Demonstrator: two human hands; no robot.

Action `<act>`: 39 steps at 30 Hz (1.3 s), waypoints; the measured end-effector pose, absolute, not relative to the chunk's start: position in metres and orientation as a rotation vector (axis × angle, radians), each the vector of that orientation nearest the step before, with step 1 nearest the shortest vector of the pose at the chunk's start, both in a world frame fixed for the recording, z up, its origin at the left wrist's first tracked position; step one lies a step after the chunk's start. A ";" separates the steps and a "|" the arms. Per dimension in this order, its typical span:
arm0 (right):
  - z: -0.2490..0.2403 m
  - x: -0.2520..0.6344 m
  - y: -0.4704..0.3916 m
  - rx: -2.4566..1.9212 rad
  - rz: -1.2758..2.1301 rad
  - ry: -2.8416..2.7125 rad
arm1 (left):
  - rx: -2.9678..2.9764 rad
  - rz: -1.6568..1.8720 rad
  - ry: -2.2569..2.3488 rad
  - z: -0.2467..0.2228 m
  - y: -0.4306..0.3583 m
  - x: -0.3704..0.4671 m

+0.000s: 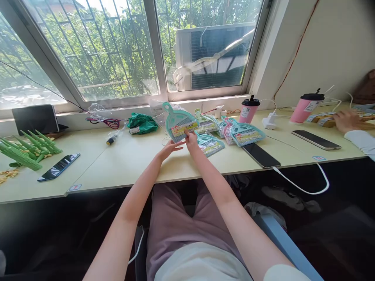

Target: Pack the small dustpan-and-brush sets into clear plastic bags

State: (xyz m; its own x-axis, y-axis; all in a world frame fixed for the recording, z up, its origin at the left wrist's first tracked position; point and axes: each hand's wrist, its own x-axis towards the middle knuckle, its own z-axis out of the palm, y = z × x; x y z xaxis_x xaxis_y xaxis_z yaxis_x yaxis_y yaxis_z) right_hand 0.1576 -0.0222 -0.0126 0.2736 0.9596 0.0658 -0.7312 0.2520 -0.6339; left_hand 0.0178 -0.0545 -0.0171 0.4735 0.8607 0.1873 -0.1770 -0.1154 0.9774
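Note:
A small turquoise dustpan set (pixel 179 121) with a brush and a printed label, wrapped in clear plastic, is held tilted above the table, handle upward. My right hand (pixel 191 141) pinches its lower right part, over the label. Beneath the lower edge, my left hand (pixel 170 150) supports it between thumb and fairly straight fingers; the exact contact is partly hidden. Just behind and to the right lie another turquoise dustpan set (pixel 211 145) and a green-handled one (pixel 206 124). Farther right, a turquoise set (pixel 247 133) rests beside a pink one (pixel 226 130).
A black phone (pixel 261 155) with a white cable lies at the front edge, partly under a dustpan. Pink cups (pixel 249 111) stand at right, near another person's hand (pixel 348 120). Leftward are a green bag (pixel 142 124), a screwdriver (pixel 110 140), a phone (pixel 58 167) and green plastic stalks (pixel 29 150).

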 end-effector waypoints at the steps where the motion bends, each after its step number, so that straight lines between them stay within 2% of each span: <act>1: -0.012 0.159 -0.022 -0.562 1.195 -0.453 | 1.433 0.955 0.661 -0.019 -0.054 0.020; 11: -0.016 0.150 -0.024 -0.554 1.301 -0.553 | 1.259 1.367 0.566 -0.007 -0.037 -0.011; 27: -0.017 0.158 -0.009 -0.628 1.407 -0.452 | 1.283 1.338 0.665 -0.015 -0.032 -0.005; 33: -0.012 0.165 -0.017 -0.603 1.396 -0.700 | 1.305 1.363 0.684 -0.007 -0.040 -0.006; 39: -0.004 0.182 -0.018 -0.626 1.504 -0.717 | 1.308 1.336 0.689 -0.002 -0.045 -0.005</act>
